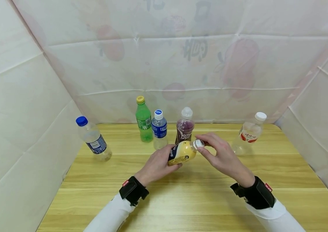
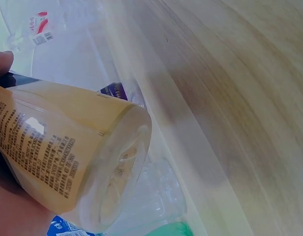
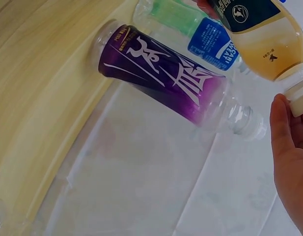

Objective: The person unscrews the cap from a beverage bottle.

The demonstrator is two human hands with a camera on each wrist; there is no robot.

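Wooden table (image 1: 187, 206): lay below both hands;
Left hand (image 1: 156, 164): gripped the tilted yellow bottle (image 1: 185, 152), between the hands;
Right hand (image 1: 223, 154): pinched its white cap (image 1: 199, 143);
White cap: apparently sat on the neck (image 1: 193, 146); loosening or tightening, unclear

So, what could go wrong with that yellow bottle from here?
The left fingers hold the yellow bottle tilted, so any liquid inside might spill if it opens. The right fingers pinch its cap, which could slip and drop onto the table. The purple bottle stands behind it, seemingly close; a jolt might knock it over.
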